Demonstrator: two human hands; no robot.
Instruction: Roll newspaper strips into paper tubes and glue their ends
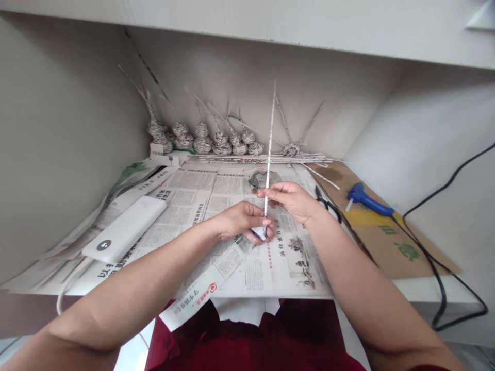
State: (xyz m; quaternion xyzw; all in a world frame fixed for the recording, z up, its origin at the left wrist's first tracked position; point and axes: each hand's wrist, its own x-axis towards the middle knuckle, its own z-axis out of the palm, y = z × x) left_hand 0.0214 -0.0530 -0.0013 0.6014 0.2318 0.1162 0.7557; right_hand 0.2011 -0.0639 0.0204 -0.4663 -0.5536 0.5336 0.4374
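A thin rolled paper stick (270, 134) stands almost upright above the newspaper-covered table. My left hand (242, 219) is closed around its lower end, where a loose newspaper strip (204, 291) runs out toward the table's front edge. Higher up, my right hand (292, 200) pinches the same stick between thumb and fingers. The strip's printed tail hangs past the edge near my lap. Part of the paper inside my left hand is hidden by the fingers.
Several woven paper gourd shapes (202, 138) line the back wall. Finished paper sticks (247, 158) lie before them. To the right are scissors (327, 203), a blue glue gun (369, 200) with a black cord, and cardboard (406, 252). A white power bank (126, 229) rests at left.
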